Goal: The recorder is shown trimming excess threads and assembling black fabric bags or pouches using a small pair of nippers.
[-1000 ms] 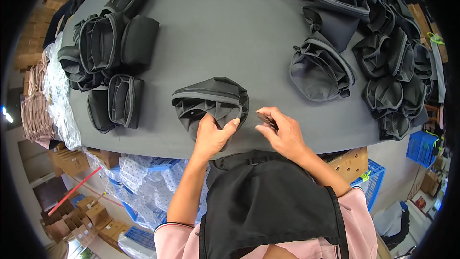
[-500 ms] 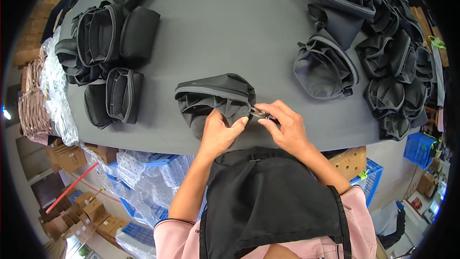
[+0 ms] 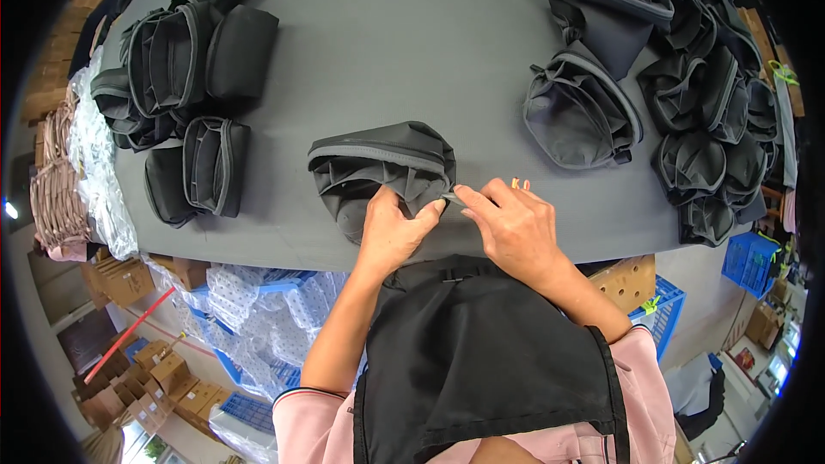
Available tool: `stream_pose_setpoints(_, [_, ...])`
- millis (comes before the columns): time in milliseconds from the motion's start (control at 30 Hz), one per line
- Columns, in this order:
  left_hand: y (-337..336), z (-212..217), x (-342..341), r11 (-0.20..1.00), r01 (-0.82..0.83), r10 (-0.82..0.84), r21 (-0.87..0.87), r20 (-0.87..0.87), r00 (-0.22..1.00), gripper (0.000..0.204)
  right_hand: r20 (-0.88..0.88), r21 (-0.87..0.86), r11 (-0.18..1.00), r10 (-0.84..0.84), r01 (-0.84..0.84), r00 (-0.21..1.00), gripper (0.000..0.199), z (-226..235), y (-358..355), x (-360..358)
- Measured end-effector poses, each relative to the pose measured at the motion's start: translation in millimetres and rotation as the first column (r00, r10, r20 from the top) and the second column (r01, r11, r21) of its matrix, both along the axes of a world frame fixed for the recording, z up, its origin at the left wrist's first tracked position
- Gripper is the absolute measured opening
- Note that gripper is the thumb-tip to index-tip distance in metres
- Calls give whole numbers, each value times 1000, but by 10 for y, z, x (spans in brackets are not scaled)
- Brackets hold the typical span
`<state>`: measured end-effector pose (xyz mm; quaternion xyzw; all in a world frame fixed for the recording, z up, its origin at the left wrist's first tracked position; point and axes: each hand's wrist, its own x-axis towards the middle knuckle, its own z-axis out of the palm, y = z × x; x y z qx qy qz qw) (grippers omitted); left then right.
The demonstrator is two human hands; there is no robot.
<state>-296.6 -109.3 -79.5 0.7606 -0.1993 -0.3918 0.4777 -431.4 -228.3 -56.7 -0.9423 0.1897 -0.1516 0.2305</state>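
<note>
Change since the earlier frame: I have drawn both hands closer together at the near edge of the dark grey pouch (image 3: 382,167), which sits much where it did, at the centre of the frame on the grey bench (image 3: 387,43).

Left hand (image 3: 393,228): fingers curled, gripping the pouch's lower fabric. Right hand (image 3: 516,223): thumb and forefinger pinching a small zip pull or tab at the pouch's right lower corner; the piece is too small for me to tell which. The two hands nearly touch.

Pouch: lies with its open mouth towards me, inner pleated dividers showing; I see nothing inside it.

Left of frame: stack of finished black pouches (image 3: 185,60), closed or half closed, with one more grey-edged pouch (image 3: 210,163) lying just below the stack, well apart from my hands.

Right of frame: single open grey pouch (image 3: 580,112) near the work, then a loose heap of similar pouches (image 3: 705,94) running along the upper right bench edge.

Nothing lies between my hands and the work.

Below the bench, lower left: clear plastic bags (image 3: 249,292), cardboard boxes (image 3: 159,374). Lower right: blue crate (image 3: 752,258). A black apron (image 3: 481,361) covers my lap.
</note>
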Motion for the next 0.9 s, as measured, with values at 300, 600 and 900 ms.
stream_pose_setpoints(300, [0,-39,-8,999,-34,34,3,-59,998,39,54,782,618,-205,87,977,22,-146,-16,-40])
stream_pose_setpoints(600, [-10,-158,-28,990,-110,110,-85,-14,994,37,76,759,645,-229,92,970,23,-108,-6,-33])
stream_pose_setpoints(900, [-130,-146,38,988,-1,3,156,-11,1000,37,9,544,825,-189,154,982,20,-166,-45,-53])
